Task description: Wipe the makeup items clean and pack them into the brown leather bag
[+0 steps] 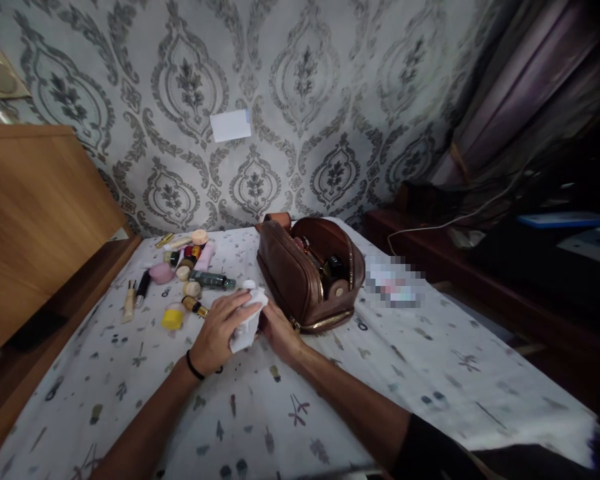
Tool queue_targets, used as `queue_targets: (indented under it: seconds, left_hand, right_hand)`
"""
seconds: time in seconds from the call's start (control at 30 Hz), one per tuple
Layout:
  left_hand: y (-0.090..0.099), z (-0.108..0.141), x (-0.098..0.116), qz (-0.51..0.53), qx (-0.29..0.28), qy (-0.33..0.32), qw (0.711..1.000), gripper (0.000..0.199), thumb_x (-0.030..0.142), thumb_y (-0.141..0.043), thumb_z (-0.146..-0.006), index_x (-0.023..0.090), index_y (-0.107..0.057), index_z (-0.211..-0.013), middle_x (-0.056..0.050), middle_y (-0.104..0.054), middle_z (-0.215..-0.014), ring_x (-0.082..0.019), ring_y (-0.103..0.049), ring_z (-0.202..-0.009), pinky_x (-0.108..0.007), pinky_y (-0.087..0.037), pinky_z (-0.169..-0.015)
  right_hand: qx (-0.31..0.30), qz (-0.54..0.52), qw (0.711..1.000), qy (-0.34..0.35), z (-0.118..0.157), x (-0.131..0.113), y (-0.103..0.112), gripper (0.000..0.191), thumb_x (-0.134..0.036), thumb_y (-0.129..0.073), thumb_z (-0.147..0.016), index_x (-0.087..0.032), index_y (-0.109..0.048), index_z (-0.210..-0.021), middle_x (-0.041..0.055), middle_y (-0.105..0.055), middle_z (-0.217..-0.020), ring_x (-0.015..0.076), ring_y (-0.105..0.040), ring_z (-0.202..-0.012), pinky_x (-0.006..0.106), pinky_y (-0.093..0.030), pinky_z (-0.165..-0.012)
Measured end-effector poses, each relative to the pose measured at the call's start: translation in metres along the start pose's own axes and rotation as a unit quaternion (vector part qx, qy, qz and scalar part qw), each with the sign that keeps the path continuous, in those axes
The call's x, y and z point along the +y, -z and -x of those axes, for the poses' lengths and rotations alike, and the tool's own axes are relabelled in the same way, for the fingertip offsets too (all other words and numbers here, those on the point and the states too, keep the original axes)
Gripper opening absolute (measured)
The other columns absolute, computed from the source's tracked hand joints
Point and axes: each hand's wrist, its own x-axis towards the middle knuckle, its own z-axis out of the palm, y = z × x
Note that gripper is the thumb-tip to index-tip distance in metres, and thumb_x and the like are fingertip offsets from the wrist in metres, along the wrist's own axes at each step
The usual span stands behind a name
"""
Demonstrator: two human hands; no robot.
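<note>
White tissue (245,335), long axis slanting away rightward, my left hand (219,330) clamped on it, my right hand (283,335) alongside, grip unclear.

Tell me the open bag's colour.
The bag is brown; the head view shows it best.

Cannot identify white item (245,333), covered in part by left hand (220,330). Cannot see most fingertips of right hand (283,340), hidden behind same. Cannot make out lower contents of brown bag (290,273); masked by walls and shadow. Cannot read labels on dark green bottle (213,280) or yellow jar (173,317): too small, blurred. Note pixelated patch (395,283) right of bag, unreadable. Note left forearm (150,413), black sleeve (425,447) and desk (355,413) cut off at lower edge.
</note>
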Motion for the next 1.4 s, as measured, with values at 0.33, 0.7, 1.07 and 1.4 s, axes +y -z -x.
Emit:
queue_targets:
  seconds: [0.33, 0.7, 1.07, 1.4]
  left_hand:
    - [-0.002, 0.002, 0.016, -0.029, 0.082, -0.011, 0.996, 0.029, 0.014, -0.047, -0.094, 0.021, -0.06, -0.118, -0.011, -0.062, -0.107, -0.023, -0.057, -0.103, -0.037, -0.05, -0.087]
    - [-0.009, 0.007, -0.001, 0.074, 0.037, 0.189, 0.979, 0.036, 0.027, -0.055, -0.089, 0.019, -0.048, -0.123, -0.011, -0.064, -0.113, -0.026, -0.062, -0.106, -0.039, -0.05, -0.091]
    - [-0.018, 0.01, -0.009, 0.174, 0.025, 0.227, 0.958, 0.069, 0.041, -0.071, -0.075, 0.016, -0.042, -0.132, -0.015, -0.061, -0.125, -0.03, -0.06, -0.112, -0.045, -0.048, -0.095]
    - [-0.017, 0.004, -0.008, 0.254, 0.03, 0.294, 0.921, 0.048, 0.037, -0.064, -0.083, 0.018, -0.049, -0.124, -0.009, -0.067, -0.115, -0.023, -0.064, -0.103, -0.035, -0.049, -0.09]
  right_hand:
    - [0.018, -0.072, 0.996, -0.057, 0.004, -0.016, -0.001, 0.046, -0.06, -0.069, -0.074, -0.025, -0.065, -0.104, 0.0011, -0.068, -0.089, 0.0175, -0.061, -0.075, 0.026, -0.047, -0.058]
    - [0.001, -0.179, 0.983, -0.047, 0.005, -0.019, -0.002, 0.045, -0.043, -0.08, -0.071, -0.03, -0.058, -0.109, -0.0008, -0.072, -0.102, 0.0183, -0.068, -0.089, 0.032, -0.055, -0.075]
    - [0.075, -0.194, 0.978, 0.026, 0.005, -0.014, -0.01, 0.043, -0.035, -0.085, -0.065, -0.028, -0.065, -0.102, -0.0043, -0.072, -0.097, 0.0151, -0.065, -0.091, 0.03, -0.049, -0.091]
    - [0.048, -0.139, 0.989, 0.006, 0.003, -0.015, -0.006, 0.046, -0.055, -0.072, -0.075, -0.028, -0.062, -0.111, 0.0018, -0.069, -0.116, 0.0201, -0.063, -0.105, 0.032, -0.05, -0.084]
